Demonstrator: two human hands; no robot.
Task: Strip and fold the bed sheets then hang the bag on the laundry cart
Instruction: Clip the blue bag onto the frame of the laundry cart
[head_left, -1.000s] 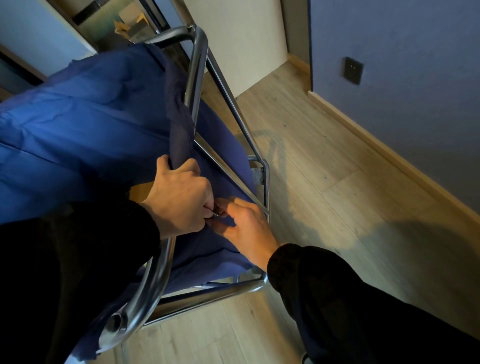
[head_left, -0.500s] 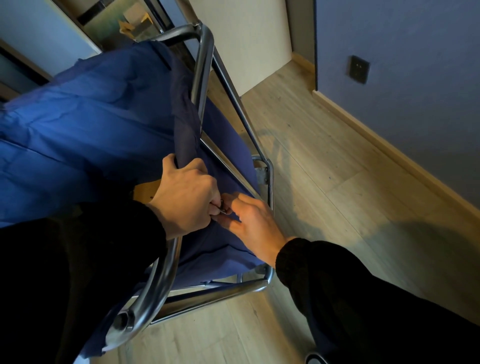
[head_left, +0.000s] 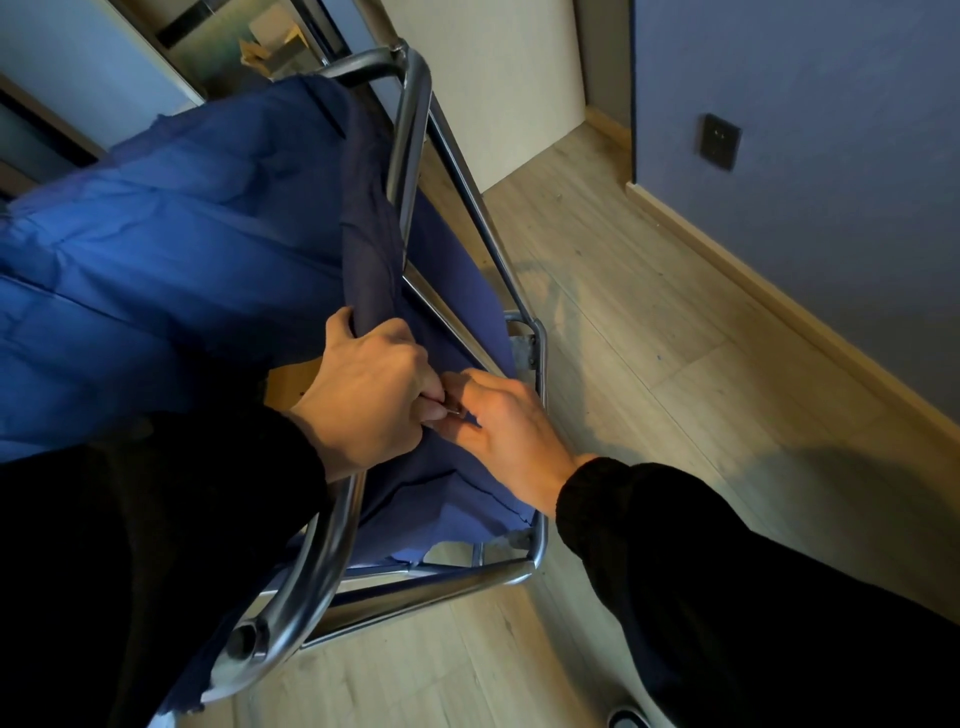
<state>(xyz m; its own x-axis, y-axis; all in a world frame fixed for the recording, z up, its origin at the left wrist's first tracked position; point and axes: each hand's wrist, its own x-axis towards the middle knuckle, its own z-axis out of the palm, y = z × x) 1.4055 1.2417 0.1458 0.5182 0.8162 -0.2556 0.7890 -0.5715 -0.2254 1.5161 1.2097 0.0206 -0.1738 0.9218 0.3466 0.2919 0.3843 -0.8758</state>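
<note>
A blue bag (head_left: 182, 249) hangs over the laundry cart (head_left: 541, 364), its long top edge following the chrome rail (head_left: 413, 156) away from the viewer. The left hand (head_left: 369, 395) has its grip clamped on that edge. The right hand (head_left: 509, 431) pinches the fabric just beside it.

Both arms reach forward in black sleeves, the left arm (head_left: 156, 519) from the lower left and the right arm (head_left: 717, 571) from the lower right. The left hand (head_left: 369, 395) lies back up, its thumb and curled fingers gripping a fold of the bag (head_left: 374, 249). The right hand (head_left: 511, 436) is just beside it, wrist bare, fingers bent inward. The fingertips of both hands meet, and the right hand pinches a small metal piece (head_left: 453, 410) there.
</note>
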